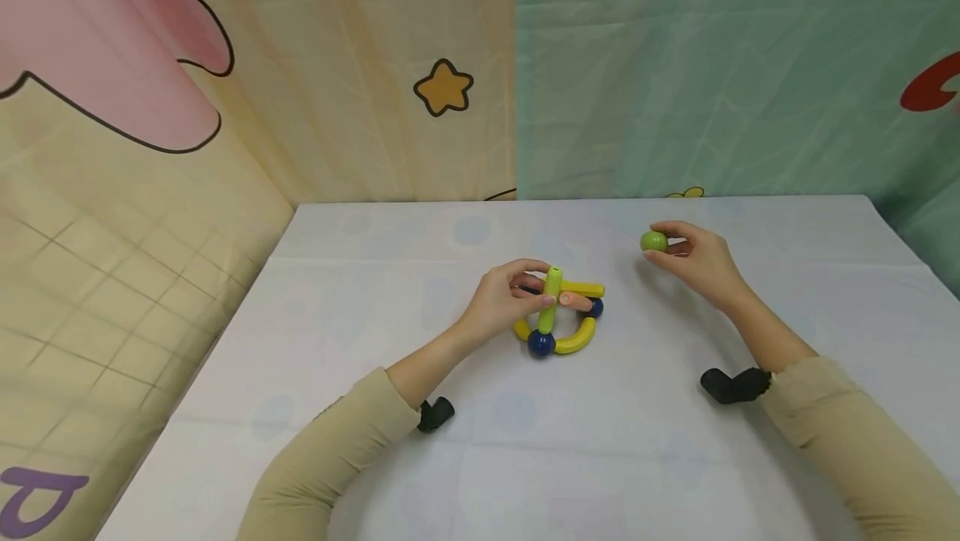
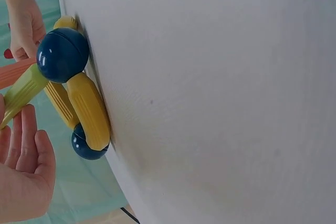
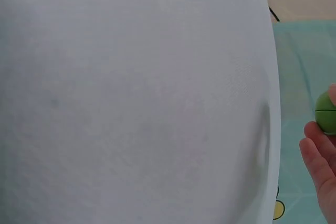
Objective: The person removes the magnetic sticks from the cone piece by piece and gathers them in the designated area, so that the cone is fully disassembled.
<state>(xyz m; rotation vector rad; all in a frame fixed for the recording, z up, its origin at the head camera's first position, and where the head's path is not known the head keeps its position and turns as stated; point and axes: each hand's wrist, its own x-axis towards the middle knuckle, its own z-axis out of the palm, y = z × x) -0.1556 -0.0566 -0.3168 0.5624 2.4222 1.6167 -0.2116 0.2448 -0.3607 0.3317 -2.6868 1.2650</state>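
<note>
My left hand (image 1: 506,299) pinches a lime-green rod (image 1: 548,320) that leans up from a navy ball (image 1: 541,344). This rod belongs to a small building-toy frame on the table. Curved yellow rods (image 1: 577,339) form its base, with another navy ball (image 1: 596,308) on the right side. An orange rod (image 1: 576,302) and a yellow rod (image 1: 588,288) show behind the lime one; the left fingers partly cover the far joints. To the right, apart from the frame, my right hand (image 1: 697,262) holds a green ball (image 1: 654,241) between thumb and fingers above the table.
The white-covered table (image 1: 480,458) ends at a far edge against a printed cloth backdrop (image 1: 360,66). A black strap end (image 1: 437,414) sticks out by the left cuff, and a black piece (image 1: 731,386) by the right cuff.
</note>
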